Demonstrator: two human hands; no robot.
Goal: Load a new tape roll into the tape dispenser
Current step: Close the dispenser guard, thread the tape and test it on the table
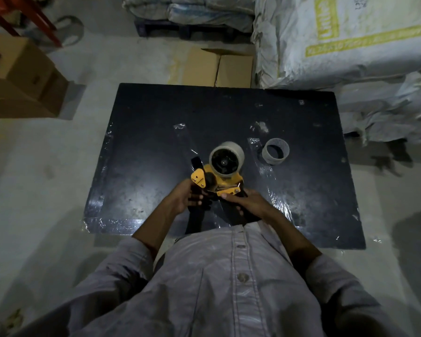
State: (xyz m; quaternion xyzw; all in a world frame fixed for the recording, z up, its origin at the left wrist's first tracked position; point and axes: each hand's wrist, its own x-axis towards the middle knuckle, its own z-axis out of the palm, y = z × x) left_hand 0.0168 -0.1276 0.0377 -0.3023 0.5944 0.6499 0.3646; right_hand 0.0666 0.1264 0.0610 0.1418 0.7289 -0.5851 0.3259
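seen from above: yellow tape dispenser (pixel 216 180) held over the near middle of a black table (pixel 156 132), with a tape roll (pixel 227 158) already seated on its hub, roll face turned up toward the camera. left hand (pixel 184 199) wrapped around the dispenser's left end by the yellow side flap, fingers curled under it. right hand (pixel 249 203) closed on the dispenser's right end, thumb lying on the yellow plate, black handle running down beneath the palm. just right of the dispenser, apart from it, an empty core (pixel 275 151) standing on the table. strips of clear tape (pixel 275 198) stuck to the tabletop. cardboard box (pixel 219 66) on the floor beyond the far edge, white sacks (pixel 345 37) stacked to the right.
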